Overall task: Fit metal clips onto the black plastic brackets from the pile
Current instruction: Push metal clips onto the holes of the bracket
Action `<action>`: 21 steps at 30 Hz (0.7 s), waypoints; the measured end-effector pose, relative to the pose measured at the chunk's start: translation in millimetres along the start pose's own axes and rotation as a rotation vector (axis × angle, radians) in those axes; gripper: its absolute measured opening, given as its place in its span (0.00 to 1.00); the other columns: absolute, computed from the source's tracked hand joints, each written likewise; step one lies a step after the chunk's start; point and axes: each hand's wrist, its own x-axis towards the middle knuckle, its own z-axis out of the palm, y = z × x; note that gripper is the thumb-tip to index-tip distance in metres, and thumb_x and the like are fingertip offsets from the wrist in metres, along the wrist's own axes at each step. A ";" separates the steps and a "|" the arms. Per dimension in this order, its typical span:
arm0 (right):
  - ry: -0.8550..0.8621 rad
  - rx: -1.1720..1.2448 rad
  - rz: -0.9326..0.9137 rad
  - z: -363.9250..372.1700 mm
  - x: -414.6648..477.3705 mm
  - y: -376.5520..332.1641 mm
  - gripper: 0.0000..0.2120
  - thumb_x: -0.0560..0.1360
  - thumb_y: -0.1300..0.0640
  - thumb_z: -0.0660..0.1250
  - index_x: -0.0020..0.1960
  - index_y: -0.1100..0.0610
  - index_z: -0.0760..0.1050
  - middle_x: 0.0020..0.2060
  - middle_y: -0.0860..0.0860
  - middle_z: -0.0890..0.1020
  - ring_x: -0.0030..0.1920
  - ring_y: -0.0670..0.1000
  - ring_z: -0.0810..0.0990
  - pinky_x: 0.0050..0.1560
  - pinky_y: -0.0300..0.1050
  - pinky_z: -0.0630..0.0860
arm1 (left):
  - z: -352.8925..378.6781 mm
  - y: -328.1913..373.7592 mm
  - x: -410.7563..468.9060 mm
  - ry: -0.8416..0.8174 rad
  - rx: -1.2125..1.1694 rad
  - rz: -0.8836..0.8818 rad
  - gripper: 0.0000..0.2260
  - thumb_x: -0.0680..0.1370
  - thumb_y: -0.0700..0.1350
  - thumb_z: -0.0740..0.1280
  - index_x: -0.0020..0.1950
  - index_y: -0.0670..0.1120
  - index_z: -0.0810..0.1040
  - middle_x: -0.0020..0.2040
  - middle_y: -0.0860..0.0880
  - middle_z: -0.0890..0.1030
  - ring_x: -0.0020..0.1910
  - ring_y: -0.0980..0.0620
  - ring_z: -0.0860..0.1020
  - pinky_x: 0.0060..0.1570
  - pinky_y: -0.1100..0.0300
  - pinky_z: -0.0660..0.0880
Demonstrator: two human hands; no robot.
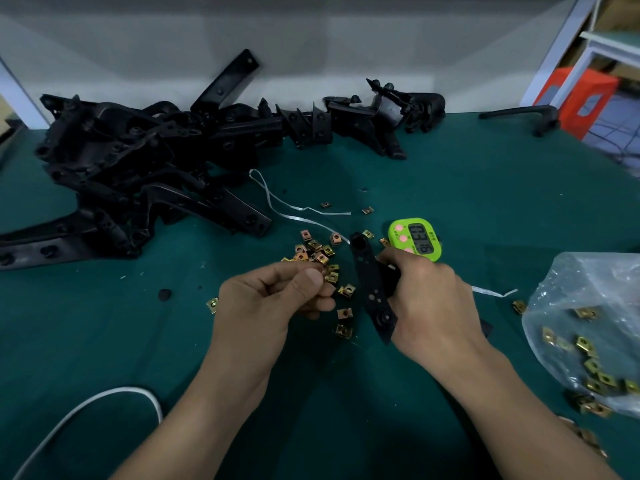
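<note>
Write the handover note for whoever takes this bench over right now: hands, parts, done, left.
Left hand: thumb and fingers pinch what looks like one clip, mostly hidden, at the near edge of the loose clips.
Right hand: grips a black bracket over the green mat.
Stock: pile of brackets back left; more clips in the plastic bag at right.
Done: no clip shows on the held bracket; finished ones in the pile cannot be told.
Left: fit the clip on this bracket, then work through the pile.
</note>
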 end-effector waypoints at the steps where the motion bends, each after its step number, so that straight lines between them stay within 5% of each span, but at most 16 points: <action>1: -0.004 -0.007 0.002 0.2 0.0 0.0 0.11 0.69 0.50 0.68 0.51 0.45 0.77 0.26 0.44 0.67 0.33 0.58 0.68 0.34 0.47 0.66 | 0.5 0.6 -0.6 0.001 0.007 -0.006 0.11 0.66 0.53 0.75 0.40 0.47 0.87 0.38 0.42 0.86 0.35 0.49 0.84 0.35 0.63 0.79; 7: 0.020 -0.047 -0.016 -0.5 0.0 -2.9 0.11 0.67 0.50 0.65 0.49 0.45 0.77 0.26 0.45 0.68 0.33 0.58 0.71 0.34 0.47 0.65 | 3.5 -0.7 -2.4 -0.006 0.093 -0.014 0.11 0.72 0.52 0.72 0.37 0.46 0.86 0.35 0.42 0.85 0.30 0.48 0.83 0.34 0.61 0.79; 21: -0.014 -0.139 -0.063 -2.5 -0.2 -9.0 0.16 0.64 0.52 0.76 0.49 0.45 0.76 0.28 0.46 0.70 0.34 0.58 0.76 0.34 0.45 0.67 | 1.3 -2.6 -1.4 -0.077 0.189 0.042 0.11 0.73 0.52 0.71 0.33 0.48 0.84 0.32 0.43 0.84 0.28 0.49 0.81 0.33 0.64 0.77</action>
